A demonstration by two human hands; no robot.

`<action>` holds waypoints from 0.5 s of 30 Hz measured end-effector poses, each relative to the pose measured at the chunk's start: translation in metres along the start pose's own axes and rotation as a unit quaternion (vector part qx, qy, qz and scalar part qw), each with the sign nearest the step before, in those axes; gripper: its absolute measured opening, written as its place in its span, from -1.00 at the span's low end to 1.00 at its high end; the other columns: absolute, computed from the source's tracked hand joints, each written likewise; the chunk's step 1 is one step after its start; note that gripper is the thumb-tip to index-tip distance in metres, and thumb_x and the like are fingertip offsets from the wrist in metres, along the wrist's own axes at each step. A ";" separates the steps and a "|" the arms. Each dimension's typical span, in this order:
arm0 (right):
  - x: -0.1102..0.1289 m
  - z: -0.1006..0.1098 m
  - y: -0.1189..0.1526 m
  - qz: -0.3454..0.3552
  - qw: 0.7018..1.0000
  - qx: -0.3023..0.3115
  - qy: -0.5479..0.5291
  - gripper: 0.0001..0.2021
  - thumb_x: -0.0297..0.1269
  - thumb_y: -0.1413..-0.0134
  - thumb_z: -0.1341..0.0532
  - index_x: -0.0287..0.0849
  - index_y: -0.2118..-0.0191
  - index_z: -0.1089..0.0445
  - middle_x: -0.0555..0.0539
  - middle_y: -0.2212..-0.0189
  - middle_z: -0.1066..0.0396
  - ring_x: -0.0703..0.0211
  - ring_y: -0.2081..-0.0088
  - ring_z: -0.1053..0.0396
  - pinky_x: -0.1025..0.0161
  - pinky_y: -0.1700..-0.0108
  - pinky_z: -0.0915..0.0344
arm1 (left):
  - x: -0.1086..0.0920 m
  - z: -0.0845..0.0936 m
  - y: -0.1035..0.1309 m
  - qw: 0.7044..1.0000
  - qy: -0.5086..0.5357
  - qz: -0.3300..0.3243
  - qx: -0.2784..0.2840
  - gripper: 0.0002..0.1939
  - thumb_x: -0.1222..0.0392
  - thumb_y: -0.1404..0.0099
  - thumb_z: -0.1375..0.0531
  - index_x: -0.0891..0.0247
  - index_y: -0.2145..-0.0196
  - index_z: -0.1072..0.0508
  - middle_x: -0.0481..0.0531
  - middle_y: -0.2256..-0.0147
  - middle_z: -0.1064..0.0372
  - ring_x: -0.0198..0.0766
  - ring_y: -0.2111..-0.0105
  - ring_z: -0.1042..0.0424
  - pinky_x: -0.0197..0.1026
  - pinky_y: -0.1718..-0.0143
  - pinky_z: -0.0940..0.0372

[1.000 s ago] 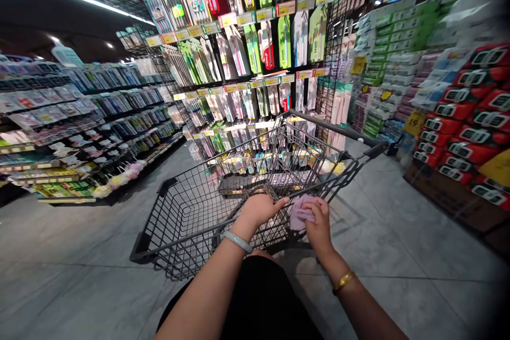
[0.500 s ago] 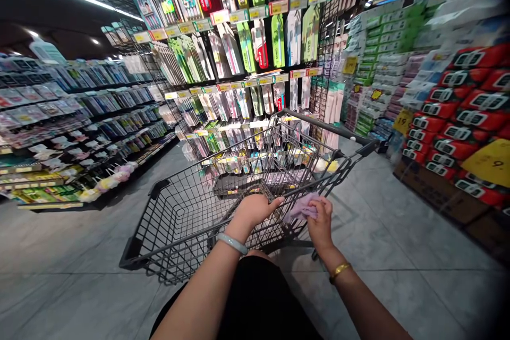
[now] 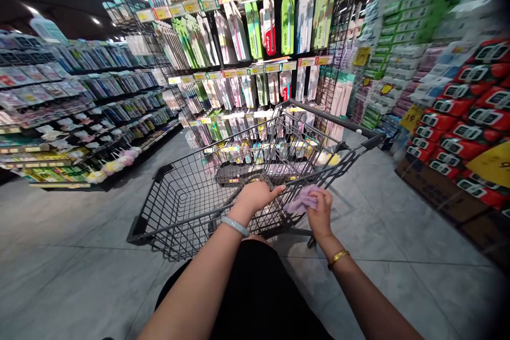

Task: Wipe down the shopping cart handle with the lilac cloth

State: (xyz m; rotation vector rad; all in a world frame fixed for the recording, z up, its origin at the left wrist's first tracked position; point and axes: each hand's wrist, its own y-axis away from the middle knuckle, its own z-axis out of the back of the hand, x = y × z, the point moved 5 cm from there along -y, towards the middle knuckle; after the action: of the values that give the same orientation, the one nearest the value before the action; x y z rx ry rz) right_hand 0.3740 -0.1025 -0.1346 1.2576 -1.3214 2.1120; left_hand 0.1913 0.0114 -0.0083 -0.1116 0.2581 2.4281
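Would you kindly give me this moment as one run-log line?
left hand: over near rim of shopping cart | right hand: holding lavender cloth at cart's side | ahead: toothbrush display rack

Apparently "SXWM" on green packs (image 3: 287,26); "19" on yellow sign (image 3: 411,118)

The soft lilac cloth (image 3: 300,200) is crumpled in my right hand (image 3: 320,212), at the near side of the dark grey wire shopping cart (image 3: 179,227), which stands upright and sideways before me, its handle (image 3: 338,121) to my right.
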 end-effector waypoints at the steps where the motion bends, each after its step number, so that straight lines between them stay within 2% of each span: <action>1: -0.007 -0.010 0.014 -0.031 0.999 0.021 -0.010 -0.78 -0.37 0.14 -0.15 -0.11 0.27 -0.38 -0.13 0.09 -0.19 0.02 -0.03 -0.22 -0.03 -0.12 -0.23 | 0.000 0.000 0.000 1.000 -0.005 0.002 -0.002 0.03 -0.55 -0.21 0.41 0.29 0.46 -0.58 0.26 0.41 -0.52 -0.02 0.38 -0.50 -0.12 0.28 -0.29; 3: -0.013 -0.028 0.036 -0.086 0.995 0.039 -0.021 -0.83 -0.35 0.15 -0.15 -0.12 0.32 -0.38 -0.11 0.17 -0.23 0.03 0.03 -0.25 0.00 -0.08 -0.25 | 0.000 0.000 0.001 1.000 -0.018 0.003 -0.009 0.03 -0.55 -0.21 0.41 0.30 0.46 -0.57 0.27 0.40 -0.52 -0.01 0.36 -0.51 -0.12 0.29 -0.29; 6: -0.003 -0.043 0.043 -0.124 0.992 0.024 -0.024 -0.84 -0.33 0.13 -0.15 -0.12 0.32 -0.36 -0.09 0.24 -0.26 0.05 0.11 -0.26 0.04 -0.02 -0.27 | -0.002 0.001 0.005 0.999 -0.043 -0.002 -0.032 0.02 -0.52 -0.24 0.43 0.31 0.45 -0.57 0.27 0.40 -0.51 0.01 0.32 -0.51 -0.14 0.30 -0.29; 11: 0.019 -0.044 0.036 -0.137 0.988 0.009 -0.076 -0.74 -0.25 0.10 -0.21 -0.11 0.20 -0.38 -0.08 0.13 -0.25 0.10 0.06 -0.26 0.10 -0.08 -0.23 | -0.005 0.005 0.013 0.996 -0.059 -0.008 -0.061 -0.07 -0.46 -0.31 0.37 0.28 0.32 -0.56 0.24 0.35 -0.51 0.00 0.26 -0.51 -0.15 0.28 -0.28; 15: 0.004 -0.044 0.061 -0.201 0.969 0.025 -0.139 -0.79 -0.28 0.28 -0.26 -0.11 0.38 -0.33 -0.04 0.22 -0.25 0.10 0.10 -0.25 0.12 -0.06 -0.22 | -0.003 0.012 0.022 0.996 -0.001 -0.022 -0.082 -0.22 -0.37 -0.38 0.31 0.19 0.15 -0.52 0.14 0.27 -0.53 -0.09 0.21 -0.50 -0.19 0.24 -0.26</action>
State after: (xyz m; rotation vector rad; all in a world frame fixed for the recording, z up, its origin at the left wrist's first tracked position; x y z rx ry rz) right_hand 0.3088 -0.0962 -0.1717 1.7268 -1.0067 1.7403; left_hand 0.1793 -0.0041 0.0072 -0.1847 0.0538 2.4030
